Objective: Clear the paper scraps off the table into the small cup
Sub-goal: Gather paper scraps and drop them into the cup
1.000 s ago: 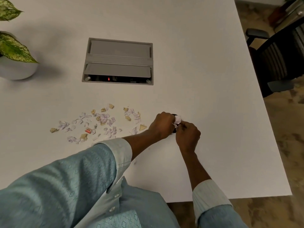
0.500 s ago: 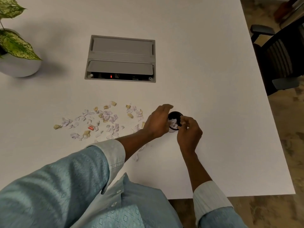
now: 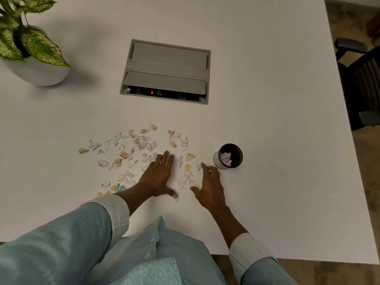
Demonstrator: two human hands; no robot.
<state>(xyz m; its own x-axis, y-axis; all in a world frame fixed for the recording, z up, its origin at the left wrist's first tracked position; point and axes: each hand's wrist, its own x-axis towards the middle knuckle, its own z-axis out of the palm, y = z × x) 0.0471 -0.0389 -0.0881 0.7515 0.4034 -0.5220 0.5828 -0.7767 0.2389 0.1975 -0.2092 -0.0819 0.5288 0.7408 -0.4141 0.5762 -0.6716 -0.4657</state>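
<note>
Hands are lying flat, fingers spread wide and holding nothing, flanking paper scraps on the table (cup just right).

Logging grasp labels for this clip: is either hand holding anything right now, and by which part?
Nothing is held. The left hand and right hand are spread open over the paper scraps between them; the small cup stands untouched.

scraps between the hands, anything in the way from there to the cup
Nothing visible. The scraps lie between the left hand and right hand; only the right hand itself and bare table separate them from the open cup.
</note>
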